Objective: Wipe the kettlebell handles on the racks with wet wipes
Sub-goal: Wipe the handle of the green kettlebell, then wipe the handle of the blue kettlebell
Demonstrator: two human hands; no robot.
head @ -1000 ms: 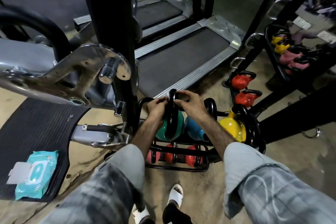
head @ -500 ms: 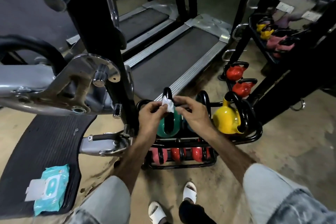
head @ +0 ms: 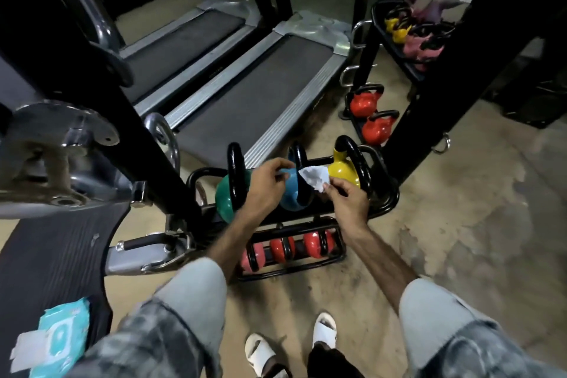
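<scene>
Your right hand (head: 346, 199) pinched the wet wipe (head: 313, 178) beside the blue kettlebell's handle (head: 302, 175), mid-rack (head: 385, 204). Your left hand (head: 265, 184) pinched its other end. You should have wrapped it round the handle, then drawn along.

Legible text: none. The wet wipes pack (head: 59, 337) carried a printed label too blurred to read; the treadmill (head: 254, 92) side rail bore faint marking, also unreadable.
</scene>
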